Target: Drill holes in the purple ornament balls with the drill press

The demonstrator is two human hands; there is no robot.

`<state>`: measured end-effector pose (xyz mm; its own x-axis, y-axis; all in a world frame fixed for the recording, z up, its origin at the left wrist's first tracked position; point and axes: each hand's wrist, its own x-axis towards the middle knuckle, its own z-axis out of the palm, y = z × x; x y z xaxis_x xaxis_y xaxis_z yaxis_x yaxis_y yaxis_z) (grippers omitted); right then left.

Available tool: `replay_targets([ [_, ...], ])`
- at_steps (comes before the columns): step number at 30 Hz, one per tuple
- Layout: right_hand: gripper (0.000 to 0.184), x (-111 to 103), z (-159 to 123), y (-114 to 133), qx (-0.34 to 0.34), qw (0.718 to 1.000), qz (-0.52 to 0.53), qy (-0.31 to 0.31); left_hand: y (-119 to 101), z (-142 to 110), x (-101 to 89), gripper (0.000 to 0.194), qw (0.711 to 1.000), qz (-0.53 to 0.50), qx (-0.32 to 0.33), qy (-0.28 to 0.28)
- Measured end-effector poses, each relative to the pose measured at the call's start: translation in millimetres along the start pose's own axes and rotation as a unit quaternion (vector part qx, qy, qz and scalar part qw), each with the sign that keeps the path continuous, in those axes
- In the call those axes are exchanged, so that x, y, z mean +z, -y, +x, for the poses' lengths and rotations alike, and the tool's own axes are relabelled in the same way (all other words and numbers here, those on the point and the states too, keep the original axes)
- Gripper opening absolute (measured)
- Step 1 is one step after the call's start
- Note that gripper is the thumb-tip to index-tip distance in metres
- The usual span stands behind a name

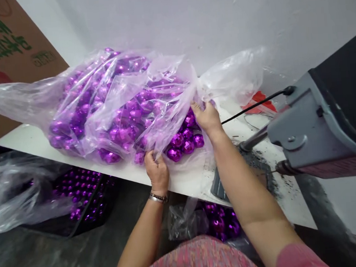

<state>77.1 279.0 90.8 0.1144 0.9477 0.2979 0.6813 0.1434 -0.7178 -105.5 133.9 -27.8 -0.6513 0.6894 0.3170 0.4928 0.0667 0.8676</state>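
A large clear plastic bag (pixel 113 97) full of shiny purple faceted balls lies on the white table. Its side gapes toward me, and several bare purple balls (pixel 187 143) show in the opening. My left hand (pixel 157 172) is closed on the bag's lower edge, fingertips pinching the film at the table's front. Farther right, my right hand (pixel 206 117) grips the bag's upper edge near where the film bunches together. Its fingers are partly hidden by plastic, and a ball lies close beside them.
A grey bench drill press (pixel 303 127) stands on the white table (pixel 184 178) at right, with dark shavings round its base. Behind it lies a red scrap (pixel 258 102). A cardboard box (pixel 13 43) stands at left. Below are a dark crate (pixel 88 206) of purple pieces and more purple balls (pixel 220 222).
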Motion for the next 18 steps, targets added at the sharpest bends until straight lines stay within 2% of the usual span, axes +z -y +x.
replay_targets([
  [4,0.068,-1.4,-42.3,0.1,0.008,0.999,-0.048,-0.002,4.4,-7.0,-23.0,0.033,0.997,0.076,0.007,0.017],
  [6,0.07,-3.8,-59.5,2.3,0.004,0.998,-0.066,-0.008,-5.8,-13.4,-35.2,0.042,0.992,0.109,0.055,0.029],
  [9,0.068,-8.2,-86.9,8.2,-0.004,0.996,-0.094,-0.003,-31.5,-24.6,-46.9,0.06,0.978,0.135,0.157,0.004],
  [10,0.067,-9.3,-97.3,9.8,-0.007,0.994,-0.105,0.005,-39.3,-26.9,-48.0,0.058,0.972,0.138,0.189,0.006],
  [12,0.063,-9.9,-118.6,10.2,-0.007,0.991,-0.13,0.03,-48.2,-26.2,-46.4,0.047,0.96,0.146,0.234,0.052],
  [14,0.062,-7.5,-136.8,5.2,0.006,0.986,-0.158,0.06,-45.4,-18.2,-42.0,0.043,0.953,0.164,0.234,0.103],
  [18,0.061,3.4,-152.9,-14.1,0.045,0.967,-0.215,0.132,-18.4,4.9,-38.2,0.056,0.961,0.21,0.146,0.107],
])
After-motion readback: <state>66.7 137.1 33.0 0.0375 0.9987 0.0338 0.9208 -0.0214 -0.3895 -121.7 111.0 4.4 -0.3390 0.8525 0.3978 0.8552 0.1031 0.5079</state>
